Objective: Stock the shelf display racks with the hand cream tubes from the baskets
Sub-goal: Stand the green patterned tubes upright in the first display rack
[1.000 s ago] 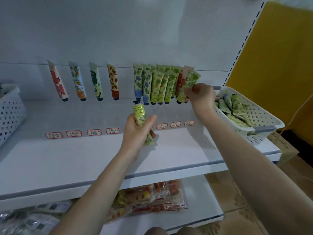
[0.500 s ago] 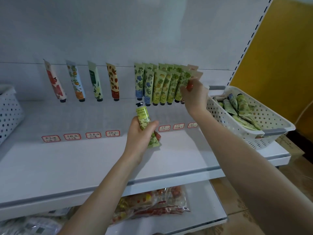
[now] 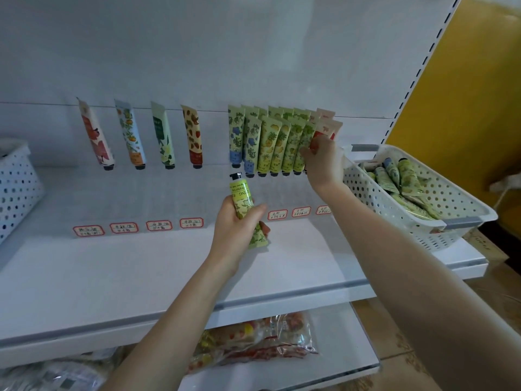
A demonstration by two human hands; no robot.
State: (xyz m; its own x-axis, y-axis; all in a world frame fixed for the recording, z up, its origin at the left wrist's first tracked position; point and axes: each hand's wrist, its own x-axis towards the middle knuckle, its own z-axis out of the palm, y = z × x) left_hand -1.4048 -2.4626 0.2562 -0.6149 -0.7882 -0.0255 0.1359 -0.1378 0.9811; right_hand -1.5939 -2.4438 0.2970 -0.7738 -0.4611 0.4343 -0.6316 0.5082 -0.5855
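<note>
a white metal shelf (image 3: 141, 277) carries a white perforated plastic basket (image 3: 451, 198) of hand cream tubes at its right edge and a row of patterned upright tubes (image 3: 270, 145) along its back. stocking appears mid-way: the right grip (image 3: 321, 162) is curled against the row's right end, though whether it pinches a tube or only presses it cannot be told. the left grip (image 3: 236, 224) is clenched round a yellow-green, black-capped tube (image 3: 242, 198) above the shelf's middle, likely next for a slot, and the crowded row leaves little room. small red-bordered price labels (image 3: 191, 222) run in front.
</note>
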